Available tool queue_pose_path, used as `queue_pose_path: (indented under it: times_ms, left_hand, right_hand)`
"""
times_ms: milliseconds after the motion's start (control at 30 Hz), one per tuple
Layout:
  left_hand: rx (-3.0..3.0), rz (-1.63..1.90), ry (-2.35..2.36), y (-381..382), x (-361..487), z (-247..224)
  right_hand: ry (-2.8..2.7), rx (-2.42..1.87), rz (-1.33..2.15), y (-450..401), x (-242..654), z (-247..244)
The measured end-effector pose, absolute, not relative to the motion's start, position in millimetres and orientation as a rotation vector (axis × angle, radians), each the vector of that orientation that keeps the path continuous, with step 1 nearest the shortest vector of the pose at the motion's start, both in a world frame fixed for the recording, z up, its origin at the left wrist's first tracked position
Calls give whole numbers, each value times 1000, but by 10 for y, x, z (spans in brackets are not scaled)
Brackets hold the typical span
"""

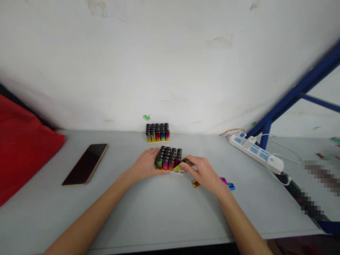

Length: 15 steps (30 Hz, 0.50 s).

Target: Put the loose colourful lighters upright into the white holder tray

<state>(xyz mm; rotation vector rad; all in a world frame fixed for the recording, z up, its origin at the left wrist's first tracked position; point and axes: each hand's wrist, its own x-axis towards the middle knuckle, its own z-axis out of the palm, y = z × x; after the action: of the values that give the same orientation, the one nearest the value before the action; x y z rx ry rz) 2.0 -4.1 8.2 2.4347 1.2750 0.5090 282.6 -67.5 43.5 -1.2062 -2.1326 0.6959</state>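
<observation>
A tray of upright, black-topped lighters [170, 157] stands in the middle of the table. My left hand [147, 162] is wrapped round its left side, with the thumb along the front. At the tray's front right corner, my right hand [198, 169] pinches a yellow-green lighter [179, 167], which is tilted against the tray. Beside and partly under my right hand lie a gold lighter [196, 184], a magenta one [223, 180] and a blue one [231, 186]. A second tray of lighters [157, 133] stands behind, near the wall.
A dark phone or tablet [85, 164] lies at the left, near a red cloth [23, 141]. On the right are a white power strip [256, 152] with cables and a blue metal frame [292, 90]. The wall [170, 71] borders the table [148, 212] behind.
</observation>
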Motion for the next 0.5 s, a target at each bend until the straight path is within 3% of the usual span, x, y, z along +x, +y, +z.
queue_pose_path:
  times_ms: [500]
  left_hand:
    - [2431, 577, 1240, -35, 22, 69]
  right_hand:
    - [-2409, -1271, 503, -676, 2730, 476]
